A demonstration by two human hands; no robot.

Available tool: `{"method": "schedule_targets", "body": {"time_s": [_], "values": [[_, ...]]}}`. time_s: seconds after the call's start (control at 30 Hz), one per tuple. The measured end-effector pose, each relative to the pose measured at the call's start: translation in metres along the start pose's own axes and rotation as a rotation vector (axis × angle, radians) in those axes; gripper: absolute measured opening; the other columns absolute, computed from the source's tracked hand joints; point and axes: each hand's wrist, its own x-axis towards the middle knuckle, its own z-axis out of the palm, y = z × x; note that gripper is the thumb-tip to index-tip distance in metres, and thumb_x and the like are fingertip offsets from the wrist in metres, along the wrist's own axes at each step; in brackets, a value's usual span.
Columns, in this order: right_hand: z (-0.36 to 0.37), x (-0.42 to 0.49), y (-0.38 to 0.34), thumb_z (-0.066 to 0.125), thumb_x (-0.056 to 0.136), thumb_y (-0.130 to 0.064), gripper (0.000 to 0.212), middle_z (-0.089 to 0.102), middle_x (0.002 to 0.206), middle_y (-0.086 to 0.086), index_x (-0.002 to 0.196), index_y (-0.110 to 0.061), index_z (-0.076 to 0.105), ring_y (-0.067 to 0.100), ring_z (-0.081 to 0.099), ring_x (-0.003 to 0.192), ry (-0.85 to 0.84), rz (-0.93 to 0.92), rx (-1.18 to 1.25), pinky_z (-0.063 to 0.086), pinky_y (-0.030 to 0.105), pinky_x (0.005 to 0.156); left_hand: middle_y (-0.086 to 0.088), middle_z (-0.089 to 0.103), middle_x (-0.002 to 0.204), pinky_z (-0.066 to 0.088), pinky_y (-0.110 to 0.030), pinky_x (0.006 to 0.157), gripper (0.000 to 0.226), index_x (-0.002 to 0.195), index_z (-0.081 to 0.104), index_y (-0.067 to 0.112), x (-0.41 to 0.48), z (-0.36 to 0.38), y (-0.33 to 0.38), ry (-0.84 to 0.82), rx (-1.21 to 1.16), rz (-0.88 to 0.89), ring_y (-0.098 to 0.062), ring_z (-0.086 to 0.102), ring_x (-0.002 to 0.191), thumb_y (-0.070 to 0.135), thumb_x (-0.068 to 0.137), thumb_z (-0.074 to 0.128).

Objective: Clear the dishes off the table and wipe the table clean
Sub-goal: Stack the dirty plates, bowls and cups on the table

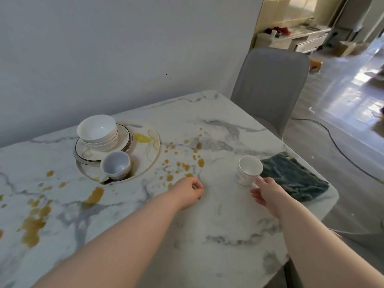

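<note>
A white marble table (218, 221) carries brown-yellow spills (35, 223) at the left and in its middle. On a large round plate (149, 146) lie smaller plates (87, 152), stacked white bowls (97, 129) and a tilted cup (116, 165). A second white cup (248, 170) stands at the right. My right hand (268, 192) pinches its handle. My left hand (190, 191) rests on the table with its fingers curled and nothing in it. A dark teal cloth (295, 175) lies by the right edge, just beyond the cup.
A grey chair (270, 90) stands at the table's far right corner. A grey wall runs along the table's far side. A black cable (336, 146) lies on the floor at the right. White furniture stands in the room beyond.
</note>
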Motion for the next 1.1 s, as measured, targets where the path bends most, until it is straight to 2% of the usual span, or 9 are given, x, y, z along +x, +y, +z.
{"method": "schedule_targets", "body": {"time_s": [0.1, 0.27, 0.37, 0.47, 0.53, 0.67, 0.87, 1.0, 1.1], "values": [[0.002, 0.011, -0.006, 0.037, 0.103, -0.030, 0.026, 0.057, 0.064, 0.009, 0.089, -0.013, 0.051, 0.019, 0.046, 0.055, -0.101, -0.025, -0.097, 0.038, 0.027, 0.055, -0.003, 0.066, 0.087, 0.052, -0.033, 0.076, 0.008, 0.087, 0.059, 0.019, 0.019, -0.004, 0.001, 0.021, -0.026, -0.031, -0.016, 0.057, 0.070, 0.017, 0.093, 0.054], [0.021, 0.025, -0.058, 0.035, 0.104, -0.027, 0.030, 0.049, 0.062, 0.005, 0.077, -0.018, 0.048, 0.015, 0.036, 0.052, -0.314, -0.116, -0.141, 0.030, 0.024, 0.050, -0.003, 0.068, 0.085, 0.053, -0.030, 0.076, 0.012, 0.086, 0.061, 0.020, 0.051, -0.027, 0.003, 0.139, -0.106, -0.060, -0.017, 0.062, 0.072, 0.013, 0.091, 0.054], [0.058, 0.039, -0.114, 0.037, 0.103, -0.031, 0.031, 0.049, 0.058, 0.001, 0.076, -0.019, 0.048, 0.012, 0.037, 0.050, -0.412, -0.225, -0.188, 0.030, 0.023, 0.048, 0.000, 0.068, 0.075, 0.047, -0.021, 0.056, 0.020, 0.079, 0.059, 0.026, 0.063, -0.053, -0.001, 0.304, -0.209, -0.085, -0.014, 0.060, 0.058, 0.010, 0.090, 0.053], [0.109, 0.045, -0.163, 0.035, 0.103, -0.032, 0.032, 0.048, 0.059, 0.000, 0.075, -0.020, 0.046, 0.010, 0.037, 0.049, -0.496, -0.351, -0.207, 0.029, 0.024, 0.049, -0.004, 0.066, 0.072, 0.042, -0.018, 0.047, 0.012, 0.084, 0.061, 0.019, 0.063, -0.083, -0.007, 0.526, -0.336, -0.103, -0.017, 0.058, 0.055, 0.010, 0.089, 0.056], [0.150, 0.048, -0.185, 0.034, 0.103, -0.032, 0.033, 0.049, 0.061, 0.002, 0.074, -0.019, 0.044, 0.011, 0.038, 0.049, -0.563, -0.382, -0.217, 0.029, 0.024, 0.048, -0.004, 0.066, 0.073, 0.041, -0.014, 0.046, 0.008, 0.088, 0.062, 0.014, 0.059, -0.104, -0.015, 0.666, -0.389, -0.137, -0.015, 0.057, 0.055, 0.011, 0.090, 0.055], [0.222, 0.051, -0.199, 0.034, 0.101, -0.035, 0.036, 0.054, 0.062, 0.003, 0.071, -0.019, 0.042, 0.014, 0.039, 0.051, -0.661, -0.335, -0.282, 0.031, 0.025, 0.050, 0.004, 0.067, 0.070, 0.042, -0.024, 0.053, 0.011, 0.086, 0.064, 0.016, 0.046, -0.132, -0.040, 0.826, -0.435, -0.249, -0.011, 0.055, 0.053, 0.019, 0.091, 0.054], [0.290, 0.052, -0.192, 0.038, 0.099, -0.031, 0.025, 0.060, 0.067, 0.005, 0.081, -0.017, 0.048, 0.015, 0.043, 0.056, -0.722, -0.278, -0.402, 0.038, 0.025, 0.051, 0.005, 0.065, 0.064, 0.045, -0.025, 0.058, 0.012, 0.079, 0.066, 0.016, 0.022, -0.154, -0.071, 1.009, -0.431, -0.357, -0.011, 0.054, 0.054, 0.016, 0.086, 0.057], [0.308, 0.049, -0.188, 0.041, 0.096, -0.026, 0.017, 0.061, 0.067, 0.005, 0.087, -0.017, 0.052, 0.017, 0.043, 0.055, -0.699, -0.223, -0.481, 0.040, 0.029, 0.056, 0.003, 0.065, 0.065, 0.057, -0.037, 0.063, 0.010, 0.075, 0.065, 0.020, 0.009, -0.159, -0.090, 1.134, -0.458, -0.431, -0.015, 0.059, 0.061, 0.019, 0.083, 0.058], [0.312, 0.047, -0.182, 0.039, 0.095, -0.022, 0.018, 0.060, 0.068, 0.006, 0.103, -0.016, 0.054, 0.016, 0.042, 0.055, -0.690, -0.208, -0.505, 0.037, 0.026, 0.048, -0.002, 0.062, 0.072, 0.050, -0.018, 0.048, 0.009, 0.081, 0.063, 0.016, 0.001, -0.157, -0.102, 1.205, -0.455, -0.489, -0.017, 0.057, 0.064, 0.016, 0.085, 0.055]]}}
